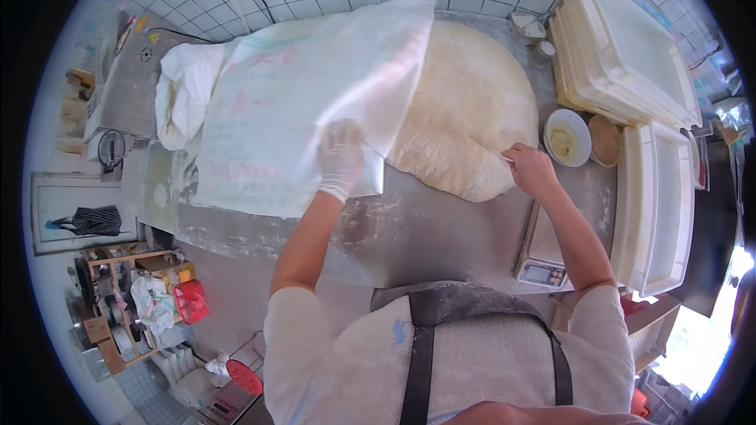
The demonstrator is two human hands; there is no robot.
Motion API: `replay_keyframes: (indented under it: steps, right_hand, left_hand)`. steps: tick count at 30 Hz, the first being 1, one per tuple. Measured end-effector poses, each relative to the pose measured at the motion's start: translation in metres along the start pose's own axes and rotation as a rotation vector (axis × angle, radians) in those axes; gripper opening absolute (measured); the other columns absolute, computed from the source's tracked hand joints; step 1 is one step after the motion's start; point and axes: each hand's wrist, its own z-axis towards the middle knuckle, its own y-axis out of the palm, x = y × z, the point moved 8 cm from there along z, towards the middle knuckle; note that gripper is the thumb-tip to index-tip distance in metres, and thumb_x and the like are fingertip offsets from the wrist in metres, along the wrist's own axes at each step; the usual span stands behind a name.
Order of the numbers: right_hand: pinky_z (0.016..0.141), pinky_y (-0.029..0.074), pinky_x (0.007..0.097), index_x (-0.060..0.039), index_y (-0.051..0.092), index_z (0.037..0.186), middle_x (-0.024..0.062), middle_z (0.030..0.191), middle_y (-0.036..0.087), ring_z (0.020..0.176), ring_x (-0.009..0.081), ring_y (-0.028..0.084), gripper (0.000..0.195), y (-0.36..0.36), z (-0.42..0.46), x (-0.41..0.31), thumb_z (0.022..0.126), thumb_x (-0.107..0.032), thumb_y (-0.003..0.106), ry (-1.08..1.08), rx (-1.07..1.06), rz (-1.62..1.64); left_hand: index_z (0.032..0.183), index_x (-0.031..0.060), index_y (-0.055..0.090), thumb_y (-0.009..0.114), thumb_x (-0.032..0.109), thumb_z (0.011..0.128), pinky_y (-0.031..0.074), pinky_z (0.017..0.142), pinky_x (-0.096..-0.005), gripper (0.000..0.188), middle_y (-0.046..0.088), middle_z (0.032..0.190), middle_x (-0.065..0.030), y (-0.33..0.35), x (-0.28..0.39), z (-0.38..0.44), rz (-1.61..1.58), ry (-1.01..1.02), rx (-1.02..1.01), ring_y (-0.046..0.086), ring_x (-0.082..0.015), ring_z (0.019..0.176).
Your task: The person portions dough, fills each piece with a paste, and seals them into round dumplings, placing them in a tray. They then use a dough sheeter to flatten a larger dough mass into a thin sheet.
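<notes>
My left hand (pixel 341 156), in a thin whitish glove and slightly blurred, grips a flat shiny metal dough scraper (pixel 373 176); its blade shows to the right of the fingers. Beneath and behind this hand spreads a white plastic sheet (pixel 283 100) with faded print. The sheet covers the left side of a large mound of pale dough (pixel 472 88). The dough's right side is exposed, with a thick flap at its front edge. My bare right hand (pixel 530 168) pinches the dough at that flap's right end. The fingertips are partly hidden from above.
A digital scale (pixel 540 248) stands at the steel table's (pixel 437 236) front right. Behind it are a white bowl (pixel 567 137) and a brown bowl (pixel 604 140). Stacked white trays (pixel 626 53) and more trays (pixel 658 206) line the right side. Bunched white cloth (pixel 184 91) lies left.
</notes>
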Motion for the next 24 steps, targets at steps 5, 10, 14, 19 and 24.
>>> replay_keyframes:
  steps: [5,10,14,19,24]
  right_hand:
    - [0.065,0.047,0.0345,-0.0114,0.058,0.082,0.0040,0.081,0.056,0.079,0.0231,0.057,0.014,0.006,0.024,-0.057,0.071,-0.006,0.051,-0.377,0.016,-0.014]
    - [0.062,0.047,0.0312,-0.0109,0.056,0.078,0.0019,0.077,0.055,0.076,0.0198,0.057,0.012,0.090,0.054,-0.115,0.066,-0.008,0.055,-0.776,-0.150,-0.247]
    - [0.063,0.048,0.0299,-0.0127,0.057,0.076,0.0001,0.077,0.055,0.076,0.0183,0.057,0.011,0.130,0.065,-0.108,0.065,-0.010,0.057,-0.921,0.015,-0.139]
    - [0.064,0.048,0.0325,-0.0139,0.059,0.075,0.0014,0.079,0.059,0.079,0.0195,0.059,0.009,0.140,0.091,-0.115,0.067,-0.012,0.056,-0.777,-0.174,-0.158]
    - [0.062,0.049,0.0344,-0.0135,0.061,0.076,0.0023,0.078,0.060,0.079,0.0207,0.060,0.011,0.173,0.066,-0.098,0.066,-0.015,0.056,-0.653,-0.351,-0.269]
  left_hand:
    - [0.118,-0.0040,0.041,0.055,0.016,0.077,0.036,0.093,-0.0389,0.048,0.043,0.114,-0.0246,0.015,0.094,-0.045,-0.793,-0.482,-0.396,0.042,-0.0355,0.107]
    - [0.133,0.0008,0.017,0.057,0.005,0.076,0.035,0.094,-0.0374,0.070,0.024,0.122,-0.0153,0.055,0.197,-0.069,-1.501,-0.979,0.028,0.039,-0.0261,0.109]
    - [0.128,0.0022,0.027,0.054,0.002,0.075,0.032,0.095,-0.0359,0.060,0.030,0.115,-0.0143,0.057,0.205,-0.056,-1.367,-0.806,-0.024,0.037,-0.0250,0.108]
    - [0.124,0.0014,0.033,0.053,0.002,0.075,0.030,0.095,-0.0385,0.052,0.038,0.111,-0.0170,0.045,0.226,-0.023,-1.473,-0.631,-0.144,0.037,-0.0328,0.111]
    - [0.125,-0.0003,0.032,0.055,0.008,0.075,0.027,0.097,-0.0395,0.056,0.034,0.124,-0.0241,0.002,0.253,-0.015,-1.403,-0.307,-0.209,0.035,-0.0387,0.116]
